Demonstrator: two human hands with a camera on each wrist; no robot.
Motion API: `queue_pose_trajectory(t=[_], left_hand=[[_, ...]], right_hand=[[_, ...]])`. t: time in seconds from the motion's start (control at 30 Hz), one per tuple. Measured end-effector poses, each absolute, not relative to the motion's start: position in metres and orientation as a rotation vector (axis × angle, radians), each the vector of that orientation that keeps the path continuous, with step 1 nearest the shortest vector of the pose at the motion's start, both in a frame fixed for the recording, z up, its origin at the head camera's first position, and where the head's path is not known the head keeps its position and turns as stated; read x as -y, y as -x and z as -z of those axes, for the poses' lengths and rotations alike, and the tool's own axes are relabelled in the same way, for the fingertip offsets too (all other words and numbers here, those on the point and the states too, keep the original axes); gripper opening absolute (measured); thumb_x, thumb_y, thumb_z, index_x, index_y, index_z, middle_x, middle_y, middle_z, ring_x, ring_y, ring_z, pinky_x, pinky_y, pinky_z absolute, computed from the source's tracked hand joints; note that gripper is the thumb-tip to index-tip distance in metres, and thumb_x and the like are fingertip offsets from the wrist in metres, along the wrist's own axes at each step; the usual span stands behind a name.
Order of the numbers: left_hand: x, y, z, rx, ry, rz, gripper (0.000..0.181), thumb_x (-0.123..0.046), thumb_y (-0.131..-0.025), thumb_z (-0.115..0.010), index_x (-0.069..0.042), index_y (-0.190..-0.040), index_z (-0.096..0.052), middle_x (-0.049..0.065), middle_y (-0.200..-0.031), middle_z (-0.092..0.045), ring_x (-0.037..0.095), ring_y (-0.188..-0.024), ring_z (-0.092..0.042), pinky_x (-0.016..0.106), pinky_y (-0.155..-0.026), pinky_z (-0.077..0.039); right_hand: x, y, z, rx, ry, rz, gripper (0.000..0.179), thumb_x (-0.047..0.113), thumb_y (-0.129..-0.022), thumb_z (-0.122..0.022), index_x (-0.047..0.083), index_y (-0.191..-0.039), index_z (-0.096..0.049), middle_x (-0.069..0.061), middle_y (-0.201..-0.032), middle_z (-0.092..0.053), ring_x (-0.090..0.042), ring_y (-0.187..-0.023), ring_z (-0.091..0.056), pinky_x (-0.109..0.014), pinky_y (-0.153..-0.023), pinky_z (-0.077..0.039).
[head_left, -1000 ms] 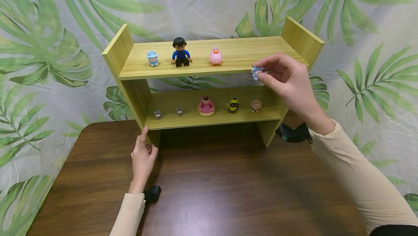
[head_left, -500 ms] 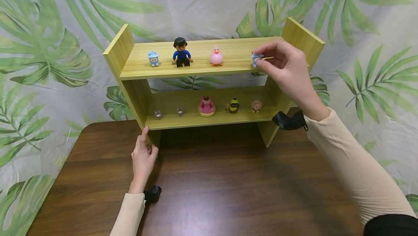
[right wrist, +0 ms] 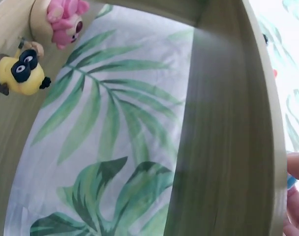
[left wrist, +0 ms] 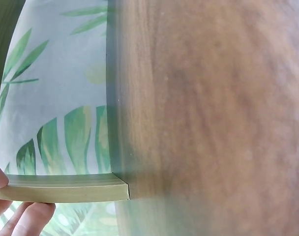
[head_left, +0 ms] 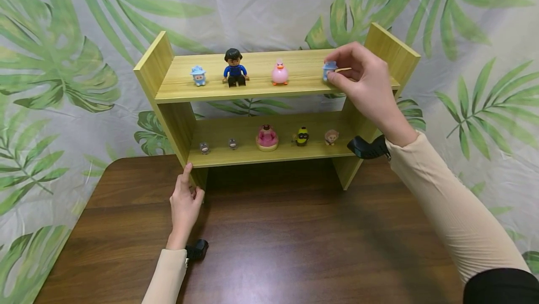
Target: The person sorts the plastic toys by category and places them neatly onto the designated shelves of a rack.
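In the head view my right hand pinches a small blue figurine with a brimmed hat between thumb and fingers, at the right of the top board. In the right wrist view, fingertips and a sliver of blue show behind the board edge. My left hand grips the lower left side panel of the wooden shelf, thumb on one face and fingers on the other. Along the top board stand another blue hatted figurine, a black-haired toy figure and a pink duck figurine.
Two small grey figurines, one at the left end, a pink bear, a yellow goggled figurine and a tan furry figurine line the lower board. The shelf stands on a brown table before a leaf-print cloth.
My right hand has raised the blue figurine from before the top board's front edge to above that board, then slightly farther back. The left hand stays on the side panel.
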State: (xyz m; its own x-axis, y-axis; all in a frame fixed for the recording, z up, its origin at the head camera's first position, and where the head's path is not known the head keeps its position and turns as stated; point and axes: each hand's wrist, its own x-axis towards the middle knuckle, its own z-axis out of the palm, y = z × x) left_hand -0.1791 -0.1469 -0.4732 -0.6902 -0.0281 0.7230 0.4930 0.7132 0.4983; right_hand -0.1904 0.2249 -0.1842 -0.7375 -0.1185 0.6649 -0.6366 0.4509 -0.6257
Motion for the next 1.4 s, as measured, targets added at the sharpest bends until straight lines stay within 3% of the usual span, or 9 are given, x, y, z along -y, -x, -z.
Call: queue_pose_trajectory(t=[0.53,1.4], left_hand=[[0.147,0.18,0.473,2.177,0.349,0.905,0.091,0.017,-0.077,-0.054,-0.032,-0.148,-0.024,0.014,-0.091,-0.045,0.017,-0.055,-0.035,0.035,-0.049,-0.033],[0.148,0.18,0.473,2.183,0.352,0.916,0.09,0.016,-0.078,-0.054,-0.032,-0.148,-0.024,0.016,-0.092,-0.045,0.017,-0.054,-0.036,0.036,-0.049,-0.035]], right_hand=[[-0.222,0.195,0.184,2.228,-0.562,-1.173,0.022,0.0,-0.087,-0.067,-0.003,-0.108,-0.064,-0.007,-0.104,-0.063,-0.008,-0.091,-0.06,-0.02,-0.079,-0.049],[-0.241,0.18,0.192,2.06,-0.595,-1.395,0.025,-0.01,-0.084,-0.065,-0.005,-0.109,-0.063,-0.008,-0.107,-0.063,-0.019,-0.098,-0.06,-0.021,-0.08,-0.049]])
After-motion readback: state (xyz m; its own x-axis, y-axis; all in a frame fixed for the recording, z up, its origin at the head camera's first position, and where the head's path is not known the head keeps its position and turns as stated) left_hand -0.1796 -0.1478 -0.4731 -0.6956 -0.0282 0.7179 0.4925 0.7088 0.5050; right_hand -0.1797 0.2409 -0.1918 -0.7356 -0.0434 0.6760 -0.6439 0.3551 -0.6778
